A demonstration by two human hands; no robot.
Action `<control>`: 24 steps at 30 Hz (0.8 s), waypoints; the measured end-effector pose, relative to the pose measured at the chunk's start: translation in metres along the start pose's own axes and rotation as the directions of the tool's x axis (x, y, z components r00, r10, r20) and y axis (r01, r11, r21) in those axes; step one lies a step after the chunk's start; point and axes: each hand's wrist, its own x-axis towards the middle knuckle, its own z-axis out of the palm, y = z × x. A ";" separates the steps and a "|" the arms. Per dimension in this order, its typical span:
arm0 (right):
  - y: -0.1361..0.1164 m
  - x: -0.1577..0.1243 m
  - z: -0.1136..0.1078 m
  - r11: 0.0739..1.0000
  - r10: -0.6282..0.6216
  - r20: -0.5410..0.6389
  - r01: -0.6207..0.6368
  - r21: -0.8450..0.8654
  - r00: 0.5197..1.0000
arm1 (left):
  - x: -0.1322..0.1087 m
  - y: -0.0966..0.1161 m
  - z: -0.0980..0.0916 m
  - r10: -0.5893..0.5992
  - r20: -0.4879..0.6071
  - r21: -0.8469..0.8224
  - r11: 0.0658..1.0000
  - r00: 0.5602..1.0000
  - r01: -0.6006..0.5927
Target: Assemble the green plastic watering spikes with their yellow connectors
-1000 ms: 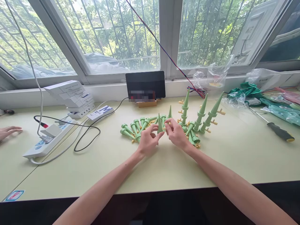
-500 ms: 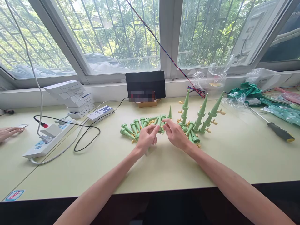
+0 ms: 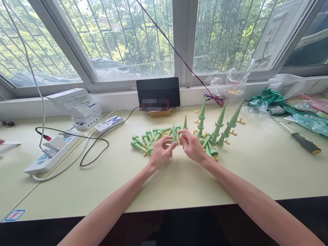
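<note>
Between my hands a green plastic watering spike (image 3: 174, 132) points upward, its lower end hidden by fingers. My left hand (image 3: 162, 152) grips it low down, thumb and fingers curled around its base. At the spike's right side, my right hand (image 3: 191, 145) has thumb and forefinger pinched together; a small yellowish bit shows at the fingertips, too small to make out. Left of my left hand lies a heap of green spikes (image 3: 146, 138) with yellow valves. Past my right hand, stacked spikes (image 3: 219, 124) stand upright, and a few loose ones (image 3: 210, 147) lie in front of them.
A tablet (image 3: 159, 92) leans on a small stand by the window. To the left are a power strip (image 3: 41, 162), a black cable, a small white box (image 3: 109, 123) and stacked white boxes (image 3: 79, 107). At right lie a screwdriver (image 3: 306, 142) and plastic bags (image 3: 304, 119).
The spike between my hands now stands up with its tip visible, and my left fingers have shifted around it. Another person's hand at the left edge has drawn back mostly out of view.
</note>
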 end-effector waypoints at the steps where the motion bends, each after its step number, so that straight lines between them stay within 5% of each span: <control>1: -0.001 0.000 0.000 1.000 0.010 -0.001 -0.010 0.014 1.000 | 0.000 0.000 0.000 0.006 0.000 0.015 1.000 1.000 -0.006; 24: -0.009 0.002 -0.003 0.895 0.279 0.045 -0.277 0.351 0.959 | -0.008 0.009 0.003 0.043 0.064 0.149 0.987 0.997 -0.052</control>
